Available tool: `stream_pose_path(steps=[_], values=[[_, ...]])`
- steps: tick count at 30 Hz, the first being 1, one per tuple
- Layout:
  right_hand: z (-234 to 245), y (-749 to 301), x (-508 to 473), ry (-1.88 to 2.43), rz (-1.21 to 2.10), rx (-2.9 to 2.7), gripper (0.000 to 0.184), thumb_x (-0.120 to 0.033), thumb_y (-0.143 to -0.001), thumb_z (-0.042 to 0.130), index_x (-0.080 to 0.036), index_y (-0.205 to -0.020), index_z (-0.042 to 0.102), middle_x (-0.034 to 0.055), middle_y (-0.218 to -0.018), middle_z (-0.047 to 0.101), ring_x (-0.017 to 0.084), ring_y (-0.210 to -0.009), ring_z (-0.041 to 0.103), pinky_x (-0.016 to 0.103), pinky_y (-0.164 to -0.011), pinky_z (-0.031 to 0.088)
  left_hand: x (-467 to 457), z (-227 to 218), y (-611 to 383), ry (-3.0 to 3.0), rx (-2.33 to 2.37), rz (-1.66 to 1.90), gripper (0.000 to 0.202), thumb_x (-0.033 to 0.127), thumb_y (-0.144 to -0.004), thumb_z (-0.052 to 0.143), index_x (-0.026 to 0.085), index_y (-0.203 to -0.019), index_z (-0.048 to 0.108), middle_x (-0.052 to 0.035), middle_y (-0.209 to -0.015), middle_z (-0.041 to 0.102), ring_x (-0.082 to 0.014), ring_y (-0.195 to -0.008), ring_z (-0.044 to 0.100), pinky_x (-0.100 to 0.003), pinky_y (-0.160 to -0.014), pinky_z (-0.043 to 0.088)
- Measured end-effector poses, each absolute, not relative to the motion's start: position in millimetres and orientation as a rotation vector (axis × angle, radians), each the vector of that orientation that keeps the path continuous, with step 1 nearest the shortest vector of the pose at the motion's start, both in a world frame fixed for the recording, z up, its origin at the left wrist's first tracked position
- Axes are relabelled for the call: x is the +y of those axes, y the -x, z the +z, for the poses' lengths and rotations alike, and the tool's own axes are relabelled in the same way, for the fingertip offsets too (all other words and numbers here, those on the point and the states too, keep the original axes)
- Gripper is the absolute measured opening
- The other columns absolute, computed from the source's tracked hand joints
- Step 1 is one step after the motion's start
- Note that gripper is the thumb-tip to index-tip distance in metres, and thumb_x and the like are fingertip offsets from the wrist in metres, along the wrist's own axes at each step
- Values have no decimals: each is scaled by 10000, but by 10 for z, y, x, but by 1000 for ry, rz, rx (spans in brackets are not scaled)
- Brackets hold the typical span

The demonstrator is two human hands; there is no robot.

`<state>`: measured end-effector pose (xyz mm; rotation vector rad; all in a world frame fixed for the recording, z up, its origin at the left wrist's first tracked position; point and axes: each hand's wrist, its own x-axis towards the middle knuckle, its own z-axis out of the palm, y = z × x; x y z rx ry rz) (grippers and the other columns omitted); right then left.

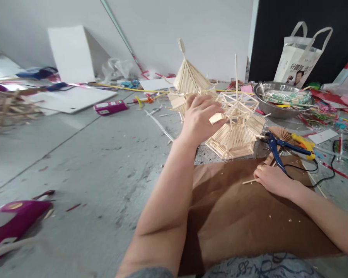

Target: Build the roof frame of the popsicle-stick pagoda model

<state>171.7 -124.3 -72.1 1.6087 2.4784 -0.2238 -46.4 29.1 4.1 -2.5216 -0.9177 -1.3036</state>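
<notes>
My left hand (pixel 201 119) is raised with its fingers curved and apart, in front of a model built of thin wooden sticks. Its pointed stick roof (pixel 190 75) rises behind the hand. A pale wooden part shows in the gap between thumb and fingers; whether they touch it I cannot tell. To the right stands an open framework (pixel 234 144) of sticks with an upright rod. My right hand (pixel 274 179) rests on brown paper (pixel 229 216), its fingers closed on a thin wooden stick (pixel 249 181). Blue-handled cutters (pixel 275 152) lie just beyond it.
Near the cutters are a yellow glue gun (pixel 304 146) and its black cord. A steel bowl (pixel 281 112) holds wrapped sticks, with a white bag (pixel 300 58) behind. Purple devices (pixel 111 107) lie on the grey floor at left. Scraps and a white board (pixel 81 98) line the wall.
</notes>
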Motion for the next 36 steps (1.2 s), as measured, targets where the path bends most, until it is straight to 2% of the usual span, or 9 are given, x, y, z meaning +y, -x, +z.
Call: stream_pose_path(steps=[3, 6, 9, 12, 16, 27, 36], values=[[-662, -1730, -1228, -1552, -166, 2497, 181, -139, -851, 392, -176, -826, 567, 58, -865, 609, 184, -791, 586, 261, -557, 386, 296, 29, 463, 2503, -917, -1330, 77, 350, -727, 611, 294, -779, 603, 33, -942, 670, -245, -1066, 523, -501, -1001, 271], [-414, -1759, -1183, -1663, -31, 2622, 200, -173, -873, 381, -187, -823, 574, 51, -854, 623, 169, -753, 575, 266, -596, 389, 298, 24, 459, 2500, -907, -1329, 72, 347, -722, 618, 297, -773, 606, 28, -938, 671, -240, -1067, 524, -489, -996, 275], [-68, -1759, -1053, -1865, 322, 2880, 193, -213, -883, 387, -192, -837, 573, 54, -851, 633, 179, -840, 551, 277, -665, 389, 298, 18, 453, 2478, -922, -1327, 69, 348, -716, 625, 302, -766, 609, 30, -932, 674, -235, -1066, 525, -486, -1002, 267], [193, -1705, -830, -1864, 727, 2986, 222, -233, -894, 373, -193, -807, 574, 57, -826, 631, 187, -814, 511, 315, -728, 368, 302, 8, 449, 2464, -928, -1327, 72, 348, -716, 630, 303, -767, 608, 34, -935, 676, -233, -1068, 524, -491, -1015, 246], [275, -1622, -500, -1791, 1007, 2909, 242, -197, -904, 338, -193, -873, 577, 59, -900, 627, 200, -867, 482, 342, -763, 332, 307, 2, 457, 2435, -899, -1306, 85, 359, -724, 635, 298, -773, 601, 33, -945, 682, -228, -1062, 531, -479, -1003, 263], [193, -1604, -213, -1588, 1381, 2840, 205, -164, -884, 392, -158, -860, 595, 60, -868, 643, 195, -837, 465, 335, -724, 293, 316, -17, 461, 2391, -877, -1296, 145, 407, -712, 661, 286, -777, 613, 27, -942, 681, -218, -1056, 533, -454, -1001, 273], [183, -1580, -208, -1585, 1471, 2784, 195, -160, -885, 399, -164, -853, 592, 49, -855, 643, 195, -835, 455, 325, -709, 278, 330, -29, 458, 2368, -847, -1300, 132, 402, -730, 644, 287, -779, 603, 29, -938, 680, -217, -1043, 541, -452, -986, 294]])
